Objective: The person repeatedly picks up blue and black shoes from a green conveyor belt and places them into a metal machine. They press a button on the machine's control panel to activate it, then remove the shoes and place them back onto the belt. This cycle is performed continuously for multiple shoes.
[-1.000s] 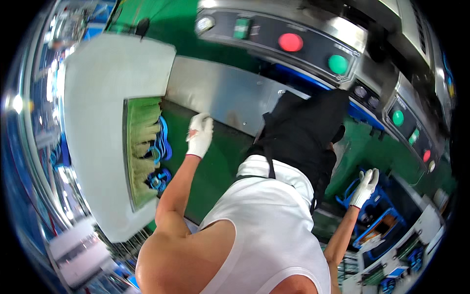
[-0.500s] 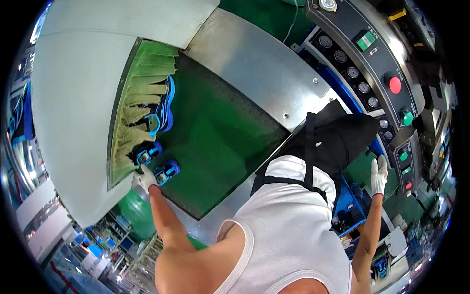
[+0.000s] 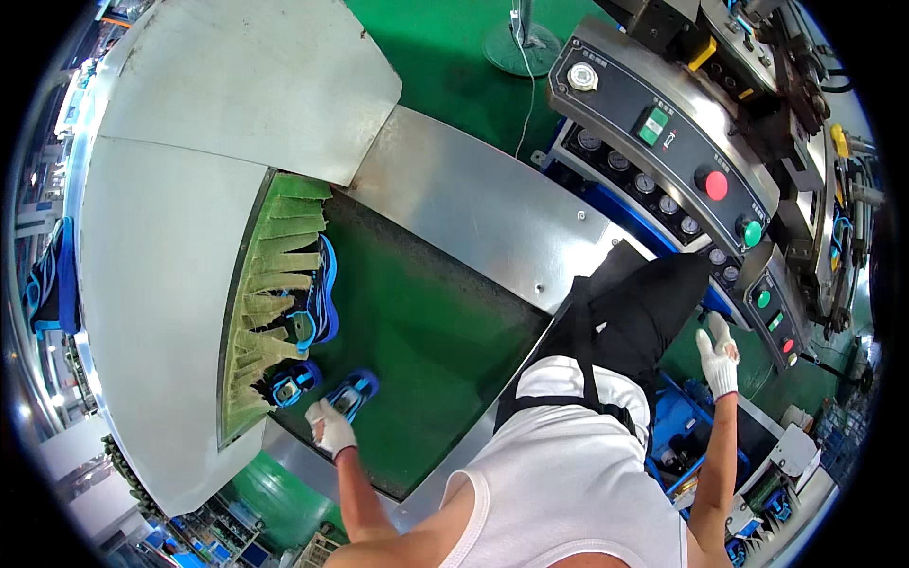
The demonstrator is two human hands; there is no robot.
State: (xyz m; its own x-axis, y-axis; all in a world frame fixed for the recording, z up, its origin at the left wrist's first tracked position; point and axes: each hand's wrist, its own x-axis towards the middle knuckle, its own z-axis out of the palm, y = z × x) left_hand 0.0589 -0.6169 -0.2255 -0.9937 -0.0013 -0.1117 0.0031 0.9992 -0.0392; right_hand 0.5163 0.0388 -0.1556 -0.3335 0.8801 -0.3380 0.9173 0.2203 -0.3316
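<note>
My left hand, in a white knit glove, is at the near-left edge of the green belt. Its fingers are curled at the near end of a blue-and-black shoe, which is blurred by motion; the fingertips are partly hidden. Just left of it, a second shoe rests on the belt by the fringe. Farther up, more blue-soled shoes stick out from under the green fringe curtain, partly covered by its strips. My right hand, also gloved, is held out on the right, fingers apart and nothing in them.
A large pale machine housing stands to the left, and a steel ledge borders the belt. On the right is a control panel with buttons and gauges. A blue bin sits below my right forearm.
My view has shifted, so the scene sits lower. My left hand has moved right over the belt, and the nearer shoe has moved away from the fringe with it. My right hand's fingers have spread.
</note>
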